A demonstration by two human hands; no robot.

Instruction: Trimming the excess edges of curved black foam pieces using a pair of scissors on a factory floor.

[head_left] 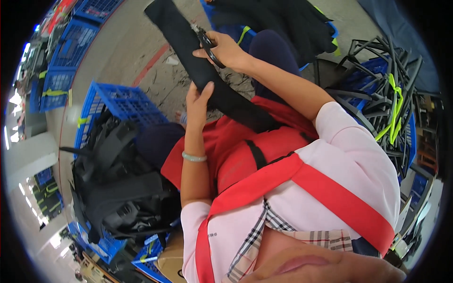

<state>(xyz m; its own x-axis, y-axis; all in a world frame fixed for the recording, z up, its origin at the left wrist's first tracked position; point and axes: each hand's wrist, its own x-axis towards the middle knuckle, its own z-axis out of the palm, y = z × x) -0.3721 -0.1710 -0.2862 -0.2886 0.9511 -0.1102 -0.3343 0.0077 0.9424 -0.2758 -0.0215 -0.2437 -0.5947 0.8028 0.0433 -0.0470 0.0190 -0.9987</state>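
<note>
A long, wide strip of black fabric [177, 40] runs from the upper left down across my lap, its lower end lying on my red apron [236, 162]. My left hand [198, 101] pinches the strip's near edge, thumb on top. In my right hand [226, 49] is a pair of scissors [206, 43] with black handles. Their short metal blades lie at the strip's right edge; whether they are parted is too small to tell. My right fingertips touch or nearly touch the fabric.
On the left, a blue plastic crate [120, 101] stands beside a heap of black parts [122, 188]. Black fabric pieces [278, 23] cover a blue crate ahead. At right, another crate holds black strips [406, 89] tied with a yellow-green band [394, 111]. Dark scraps [165, 87] litter the floor.
</note>
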